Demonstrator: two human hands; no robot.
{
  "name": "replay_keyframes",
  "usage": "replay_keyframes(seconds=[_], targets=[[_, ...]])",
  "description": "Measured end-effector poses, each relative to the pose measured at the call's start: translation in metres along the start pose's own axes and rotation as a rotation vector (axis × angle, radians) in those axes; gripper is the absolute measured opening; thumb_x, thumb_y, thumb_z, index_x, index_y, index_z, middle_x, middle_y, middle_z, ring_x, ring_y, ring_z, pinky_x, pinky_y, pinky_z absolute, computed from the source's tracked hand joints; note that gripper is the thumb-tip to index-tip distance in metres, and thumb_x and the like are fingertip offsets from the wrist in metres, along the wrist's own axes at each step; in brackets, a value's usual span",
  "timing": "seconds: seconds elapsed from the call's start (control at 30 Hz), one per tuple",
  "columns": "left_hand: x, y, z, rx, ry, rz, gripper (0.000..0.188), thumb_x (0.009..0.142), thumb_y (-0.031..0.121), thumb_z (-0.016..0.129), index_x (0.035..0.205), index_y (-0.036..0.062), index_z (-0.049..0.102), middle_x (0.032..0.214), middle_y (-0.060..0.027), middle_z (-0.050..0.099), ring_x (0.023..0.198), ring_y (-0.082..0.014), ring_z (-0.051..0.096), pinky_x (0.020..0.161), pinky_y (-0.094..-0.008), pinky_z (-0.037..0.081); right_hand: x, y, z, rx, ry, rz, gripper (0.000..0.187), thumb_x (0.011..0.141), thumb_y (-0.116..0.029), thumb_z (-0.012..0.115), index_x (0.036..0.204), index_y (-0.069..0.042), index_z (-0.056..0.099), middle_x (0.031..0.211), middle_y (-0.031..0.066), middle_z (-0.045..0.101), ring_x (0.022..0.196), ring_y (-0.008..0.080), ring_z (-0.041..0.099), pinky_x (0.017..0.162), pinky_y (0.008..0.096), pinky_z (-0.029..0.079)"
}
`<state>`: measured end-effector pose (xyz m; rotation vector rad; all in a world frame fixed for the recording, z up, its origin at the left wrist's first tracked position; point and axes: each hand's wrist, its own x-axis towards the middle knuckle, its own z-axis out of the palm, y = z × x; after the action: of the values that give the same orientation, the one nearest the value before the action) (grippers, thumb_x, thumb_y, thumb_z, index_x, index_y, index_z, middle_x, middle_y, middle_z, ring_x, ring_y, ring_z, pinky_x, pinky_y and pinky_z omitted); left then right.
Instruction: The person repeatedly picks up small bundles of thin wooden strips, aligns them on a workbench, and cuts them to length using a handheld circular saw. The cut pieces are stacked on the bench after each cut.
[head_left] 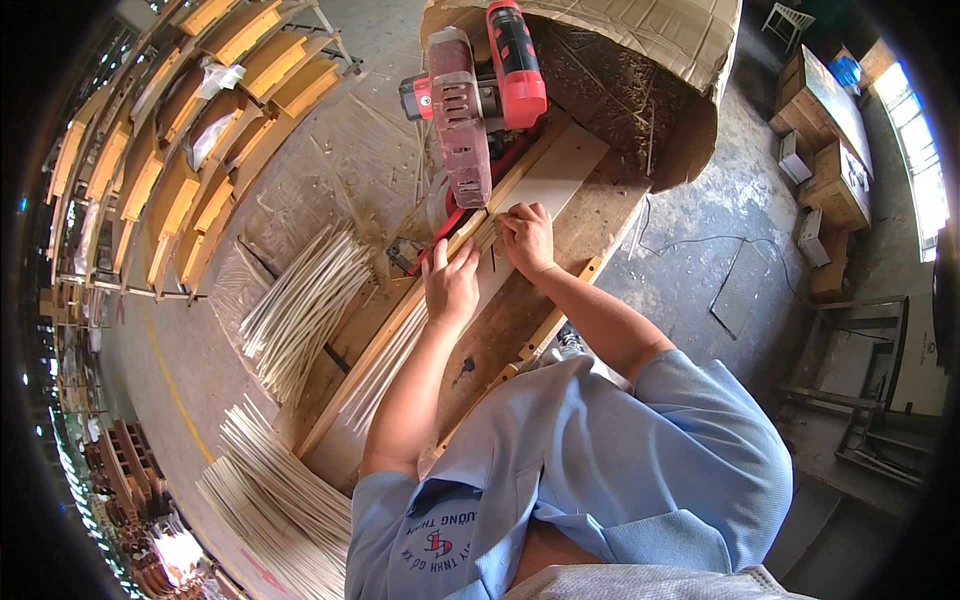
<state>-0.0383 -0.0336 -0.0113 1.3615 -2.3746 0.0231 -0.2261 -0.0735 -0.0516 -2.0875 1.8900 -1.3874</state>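
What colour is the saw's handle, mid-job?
The handle is red and black; it shows best in the head view, the only one here.

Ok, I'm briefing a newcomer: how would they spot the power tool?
Find the open cardboard box at the top. Overlapping its left part, just above the left hand, is the power tool; its red and black handle sets it apart from the pale sticks nearby.
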Motion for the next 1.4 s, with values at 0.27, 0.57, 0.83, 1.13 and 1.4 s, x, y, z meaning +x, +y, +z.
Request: replay_keyframes(seconds=[0.27, 0.57, 0.83, 1.13, 1.4], targets=[[0.000, 0.000, -0.002, 0.018, -0.032, 0.000, 0.035, 0.089, 0.012, 0.069, 0.124, 0.0120, 0.075, 0.140, 0.0000, 0.069, 0.136, -0.0367, 0.049, 0.110, -0.0554, 0.040, 0.000, -0.001, -0.002, -0.015, -0.026, -0.006, 0.018, 0.081, -0.013, 0.070, 0.094, -0.018, 0.081, 0.096, -0.0028, 0.068, 0.097, 0.0261, 0.058, 0.086, 0.0419, 0.046], [0.000, 0.002, -0.004, 0.022, -0.006, 0.008, 0.033, 0.090, 0.012, 0.068, 0.122, 0.0122, 0.076, 0.138, -0.0011, 0.071, 0.135, -0.0372, 0.050, 0.111, -0.0560, 0.040, 0.003, -0.003, -0.004, -0.009, 0.000, -0.038, 0.015, 0.082, -0.014, 0.071, 0.092, -0.018, 0.081, 0.096, -0.0014, 0.066, 0.097, 0.0264, 0.058, 0.085, 0.0419, 0.046], [-0.004, -0.002, -0.001, 0.015, -0.007, -0.033, 0.039, 0.084, 0.008, 0.070, 0.122, 0.0118, 0.076, 0.139, -0.0017, 0.069, 0.135, -0.0386, 0.050, 0.110, -0.0580, 0.040, -0.010, -0.024, -0.036, 0.002, -0.303, -0.240, 0.046, 0.089, -0.021, 0.069, 0.132, -0.004, 0.066, 0.137, 0.0089, 0.059, 0.128, 0.0356, 0.051, 0.106, 0.0500, 0.042], [-0.001, 0.001, -0.001, -0.039, -0.003, -0.007, 0.033, 0.090, 0.010, 0.068, 0.122, 0.0117, 0.077, 0.141, 0.0000, 0.069, 0.132, -0.0394, 0.052, 0.106, -0.0567, 0.042, -0.023, -0.028, -0.044, -0.254, -0.586, -0.248, 0.070, 0.098, -0.041, 0.062, 0.155, -0.003, 0.048, 0.169, 0.0115, 0.035, 0.158, 0.0400, 0.022, 0.125, 0.0599, 0.024], [-0.005, -0.001, 0.004, -0.016, -0.021, 0.009, 0.033, 0.097, 0.016, 0.060, 0.127, 0.0116, 0.075, 0.145, 0.0000, 0.066, 0.136, -0.0397, 0.049, 0.107, -0.0561, 0.042, -0.016, -0.035, -0.047, -0.358, -0.768, -0.210, 0.076, 0.100, -0.048, 0.060, 0.160, -0.004, 0.041, 0.173, 0.0099, 0.027, 0.162, 0.0348, 0.016, 0.127, 0.0634, 0.018]])
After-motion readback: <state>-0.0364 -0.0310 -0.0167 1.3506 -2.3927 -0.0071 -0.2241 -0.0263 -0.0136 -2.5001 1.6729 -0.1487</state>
